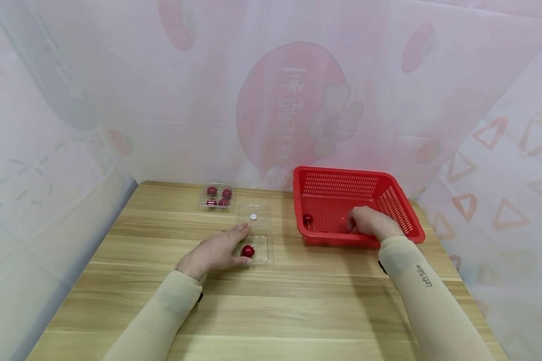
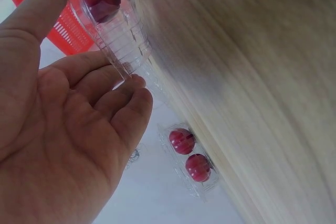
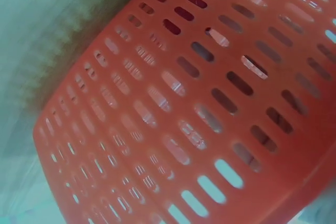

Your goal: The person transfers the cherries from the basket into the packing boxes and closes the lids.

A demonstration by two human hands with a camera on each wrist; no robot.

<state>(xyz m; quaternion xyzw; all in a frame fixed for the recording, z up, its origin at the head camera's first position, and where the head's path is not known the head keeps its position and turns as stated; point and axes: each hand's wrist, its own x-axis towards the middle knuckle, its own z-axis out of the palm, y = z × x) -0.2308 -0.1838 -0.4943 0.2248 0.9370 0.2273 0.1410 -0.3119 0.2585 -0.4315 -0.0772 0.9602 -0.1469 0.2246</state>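
Note:
A clear plastic clamshell box point(image 1: 262, 249) lies unfolded on the table with one glossy red cherry point(image 1: 248, 251) in its near half. At its left side is my left hand point(image 1: 219, 250), fingers extended and thumb spread; in the left wrist view the fingertips point(image 2: 137, 81) are right at the box's edge. My right hand point(image 1: 368, 221) reaches over the near rim into a red slotted basket point(image 1: 339, 240), fingers bent downward. Its fingertips are hidden, so I cannot tell what they hold. Another cherry point(image 1: 307, 218) sits at the basket's left end.
Farther back on the left, a second clear box point(image 1: 219, 205) contains several cherries. The unfolded lid has a white sticker point(image 1: 253, 217) on it. Behind the wooden table point(image 1: 271, 311) hangs a pale printed curtain point(image 1: 208, 125), with more cloth along both sides.

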